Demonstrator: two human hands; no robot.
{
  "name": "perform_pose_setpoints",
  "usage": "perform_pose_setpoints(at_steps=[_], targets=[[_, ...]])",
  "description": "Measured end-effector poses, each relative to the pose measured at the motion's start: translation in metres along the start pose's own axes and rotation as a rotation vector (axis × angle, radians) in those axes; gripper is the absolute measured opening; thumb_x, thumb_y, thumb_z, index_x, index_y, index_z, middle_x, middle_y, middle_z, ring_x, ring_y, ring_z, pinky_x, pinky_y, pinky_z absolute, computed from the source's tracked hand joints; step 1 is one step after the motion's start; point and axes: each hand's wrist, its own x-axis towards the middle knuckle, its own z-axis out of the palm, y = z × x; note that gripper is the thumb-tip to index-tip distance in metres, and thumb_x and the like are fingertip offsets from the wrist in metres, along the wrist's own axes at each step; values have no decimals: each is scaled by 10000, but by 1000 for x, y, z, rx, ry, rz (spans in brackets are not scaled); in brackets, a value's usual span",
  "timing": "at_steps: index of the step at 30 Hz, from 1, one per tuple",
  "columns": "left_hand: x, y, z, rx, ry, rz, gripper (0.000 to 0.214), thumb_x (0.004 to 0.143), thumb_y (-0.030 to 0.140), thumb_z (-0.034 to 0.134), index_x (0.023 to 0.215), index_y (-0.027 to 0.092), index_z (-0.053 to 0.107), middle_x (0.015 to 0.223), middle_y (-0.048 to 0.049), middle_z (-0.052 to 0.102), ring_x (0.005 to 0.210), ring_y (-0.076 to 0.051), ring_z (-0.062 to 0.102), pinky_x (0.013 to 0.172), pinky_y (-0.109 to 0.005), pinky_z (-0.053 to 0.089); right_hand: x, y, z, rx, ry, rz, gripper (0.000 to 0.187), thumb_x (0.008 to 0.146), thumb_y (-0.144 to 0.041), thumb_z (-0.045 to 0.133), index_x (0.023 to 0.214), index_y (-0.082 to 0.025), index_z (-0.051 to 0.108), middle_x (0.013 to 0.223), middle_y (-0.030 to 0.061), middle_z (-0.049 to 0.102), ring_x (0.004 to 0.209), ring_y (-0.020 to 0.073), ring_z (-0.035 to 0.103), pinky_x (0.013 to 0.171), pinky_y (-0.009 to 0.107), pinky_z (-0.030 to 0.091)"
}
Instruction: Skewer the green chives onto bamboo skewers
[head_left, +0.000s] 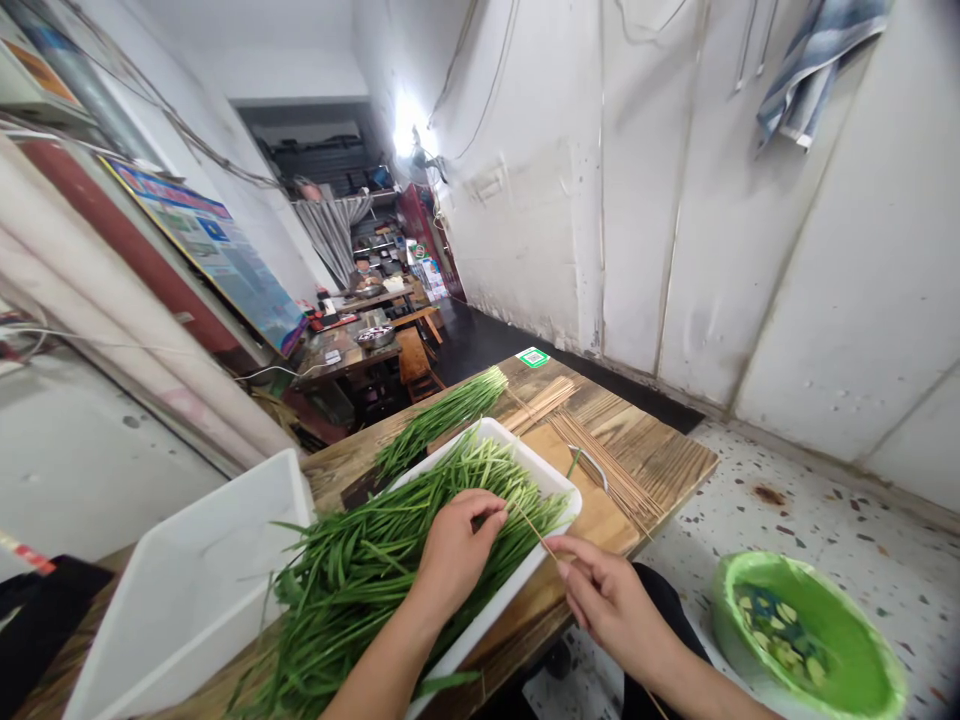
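A white tray on the wooden table holds a heap of green chives. My left hand rests on the chives with its fingertips pinched on a few stalks near the tray's far side. My right hand is just off the table's front edge, its fingers closed on a thin bamboo skewer whose tip points up-left to the left hand's fingertips.
A second bunch of chives lies beyond the tray. Loose bamboo skewers are spread on the table's right part. An empty white tray stands at the left. A bin lined with a green bag sits on the floor to the right.
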Motion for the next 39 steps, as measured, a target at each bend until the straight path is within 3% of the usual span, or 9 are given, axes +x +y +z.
perform_pose_setpoints(at_steps=[6, 16, 31, 39], targets=[[-1, 5, -1, -137, -24, -157, 296, 738, 347, 503, 887, 148, 666, 631, -15, 655, 523, -136, 575, 558, -243, 464, -3, 3, 0, -50, -8, 17, 395, 855, -405, 427, 1103, -124, 550, 476, -73, 310, 406, 77, 266, 396, 198, 216], [1, -3, 1, -193, 6, -191, 262, 674, 334, 578, 820, 144, 685, 666, -27, 672, 527, -130, 561, 544, -233, 452, -3, -2, 4, -120, 43, -30, 366, 845, -378, 450, 1062, -136, 617, 531, -43, 344, 450, 81, 252, 401, 194, 240], [0, -3, 4, -210, 15, -204, 259, 660, 338, 589, 801, 151, 699, 648, -25, 688, 505, -127, 572, 523, -226, 456, -4, 0, 4, -149, 76, -47, 365, 838, -364, 459, 1079, -154, 636, 559, -9, 508, 467, 104, 394, 438, 205, 359], [-1, -2, 2, -195, 5, -201, 259, 672, 340, 588, 811, 153, 699, 683, -32, 694, 518, -130, 572, 534, -226, 450, -5, -3, 3, -176, 83, -47, 361, 837, -345, 457, 1084, -153, 639, 453, -16, 460, 519, 152, 478, 449, 217, 401]])
